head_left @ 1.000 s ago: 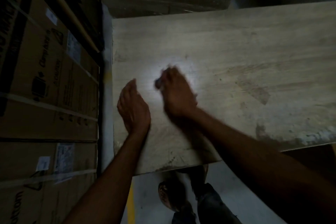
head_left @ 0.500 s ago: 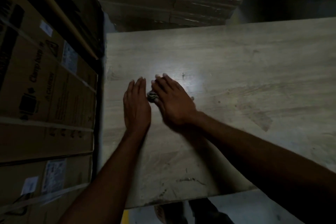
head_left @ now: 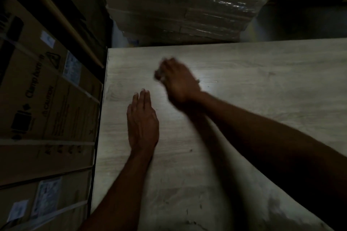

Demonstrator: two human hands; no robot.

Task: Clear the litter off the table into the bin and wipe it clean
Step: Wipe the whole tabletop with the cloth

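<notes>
Two hands over the wooden table (head_left: 262, 84): left hand (head_left: 142, 124) flat, fingers straight, cardboard cartons (head_left: 47, 108) past the edge beside it; right hand (head_left: 178, 80), blurred, curls round a small grey wad (head_left: 159, 76).

Tally from beside the table.
- Table (head_left: 262, 99): one, pale wood grain.
- Hands: two, the left hand (head_left: 142, 124) and the right hand (head_left: 178, 80).
- Scrap (head_left: 158, 75): one, small and dark, at the right hand's fingertips; blurred.
- Strapped cartons (head_left: 56, 118): at least three stacked at the left; too dark for a firm count.
- White labels (head_left: 47, 197) on them: four.
- Long pole (head_left: 62, 18): one.
- Film-wrapped stack (head_left: 178, 5): one.
</notes>
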